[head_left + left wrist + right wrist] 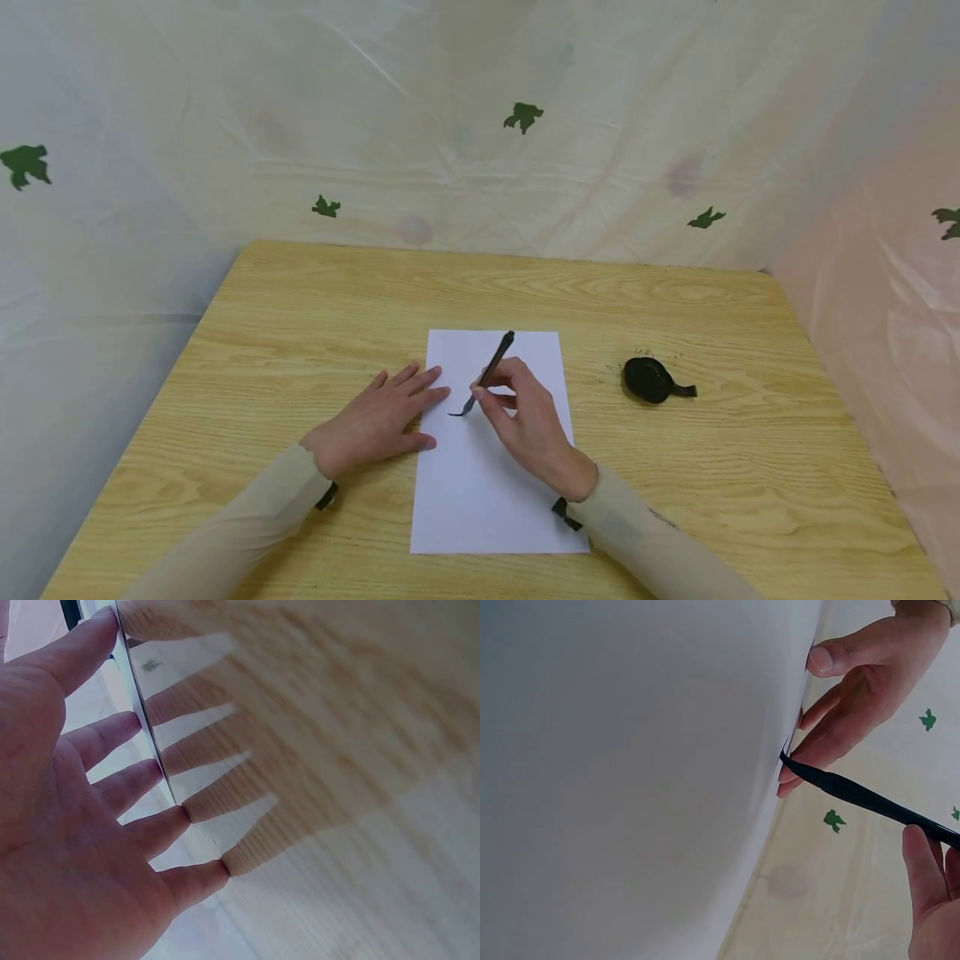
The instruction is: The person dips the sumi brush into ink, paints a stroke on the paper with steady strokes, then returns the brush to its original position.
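pale, creased sheeting (420,83) backs a wood-grained desk (262,333). on it, smooth white paper (487,500) bears a thin curved stroke (454,414), seemingly mid-brushing; the next move should call for light, steady pressure. the right grip (531,423) pinches a slim black brush (496,360), tip at the stroke; the left grip (377,425) lies spread, holding nothing, across the paper's left edge. a round black dish (647,380) with stubby handle sits rightward.

Head camera, high at six o'clock, faces down toward twelve; close, low, left wrist faces roughly two, right ten; head and right share the brush (497,359).
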Motion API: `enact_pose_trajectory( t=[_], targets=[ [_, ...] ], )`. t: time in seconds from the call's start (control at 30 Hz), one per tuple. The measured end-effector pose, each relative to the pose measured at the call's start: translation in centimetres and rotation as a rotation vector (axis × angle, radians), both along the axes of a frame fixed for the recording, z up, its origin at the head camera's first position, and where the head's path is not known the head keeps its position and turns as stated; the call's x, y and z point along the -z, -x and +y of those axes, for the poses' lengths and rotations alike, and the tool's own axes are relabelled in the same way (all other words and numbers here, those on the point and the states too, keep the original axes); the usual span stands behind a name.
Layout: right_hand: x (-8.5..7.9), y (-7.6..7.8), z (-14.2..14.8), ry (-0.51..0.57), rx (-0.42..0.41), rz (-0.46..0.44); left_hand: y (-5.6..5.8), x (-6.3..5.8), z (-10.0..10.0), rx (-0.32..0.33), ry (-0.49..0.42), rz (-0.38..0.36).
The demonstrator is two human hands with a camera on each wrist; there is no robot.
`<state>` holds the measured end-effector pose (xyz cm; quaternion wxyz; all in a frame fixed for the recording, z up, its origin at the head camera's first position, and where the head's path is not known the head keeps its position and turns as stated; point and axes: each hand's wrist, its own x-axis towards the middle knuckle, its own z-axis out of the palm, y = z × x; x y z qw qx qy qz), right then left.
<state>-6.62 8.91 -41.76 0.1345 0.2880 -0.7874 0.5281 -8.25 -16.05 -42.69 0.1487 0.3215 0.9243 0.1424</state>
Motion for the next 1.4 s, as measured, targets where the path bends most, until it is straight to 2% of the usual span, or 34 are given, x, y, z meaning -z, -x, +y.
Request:
enact_pose_trajectory(
  t=[0.87,1.4],
  targets=[
    [0.2,0.0,0.9,0.016,0.012,0.036,0.1,0.1,-0.1,0.009,0.007,-0.011],
    [0.1,-0.2,1.5,0.009,0.034,0.011,0.0,0.1,0.0,0.012,-0.010,-0.005]
  ],
)
